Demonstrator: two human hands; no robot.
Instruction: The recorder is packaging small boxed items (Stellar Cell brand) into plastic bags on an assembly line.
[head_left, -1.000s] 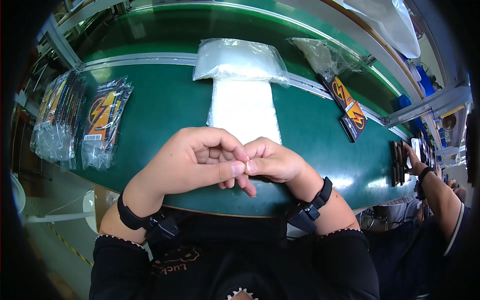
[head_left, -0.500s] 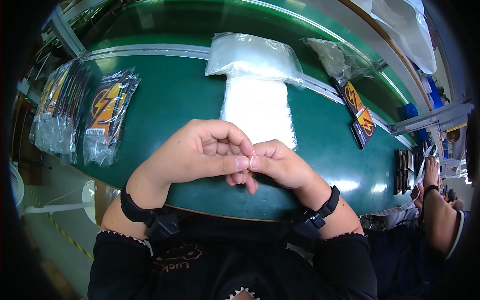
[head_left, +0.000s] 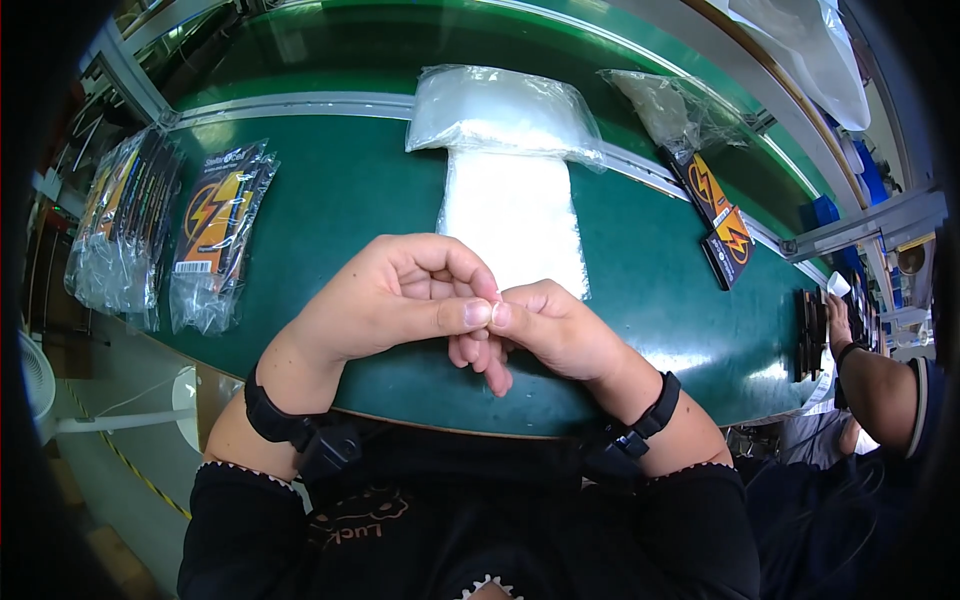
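Note:
My left hand (head_left: 400, 300) and my right hand (head_left: 560, 335) meet above the near part of the green table, fingertips and thumbs pressed together. Both are closed in a pinch; whatever lies between the fingertips, if anything, is too small to make out. Some fingers of the right hand curl beneath the left thumb. Just beyond the hands lies a stack of clear plastic bags (head_left: 510, 210), partly covered by them. A folded bundle of clear plastic (head_left: 505, 110) rests across its far end.
At left lie a bagged black-and-orange box (head_left: 208, 215) and a row of similar bagged packs (head_left: 120, 220). Two unbagged boxes (head_left: 735, 245) lean by the far right rail, near a crumpled clear bag (head_left: 660, 110). Dark flat items (head_left: 808, 335) and a co-worker's arm (head_left: 880, 385) are at right.
My hands stay pinched together, with only a slight shift to the left. At right, the co-worker's arm has moved, and a small white item now shows above that hand.

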